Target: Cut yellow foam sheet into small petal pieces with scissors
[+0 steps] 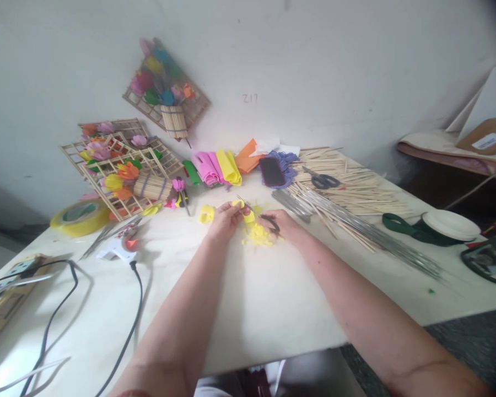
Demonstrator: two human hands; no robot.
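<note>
My left hand (227, 219) is closed on a small piece of yellow crepe paper (248, 217), pinched at the fingertips. In my right hand (281, 223) is a pair of scissors (270, 221) with dark handles, its blades pointing up and left against the yellow piece. Beneath both hands lies a heap of yellow paper scraps (258, 236). Left of my left hand sit some cut yellow pieces (207, 214). Whether the blades are open or closed is too small to tell.
Rolled pink paper (209, 168) and yellow paper (228, 167) lie behind. A phone (271, 171), spare scissors (323, 180), wooden sticks (355, 193) and wires (372, 234) spread rightward. Leftward are flower crafts (149, 187), tape (80, 216), a glue gun (119, 248) with its cord and a power strip (14, 286).
</note>
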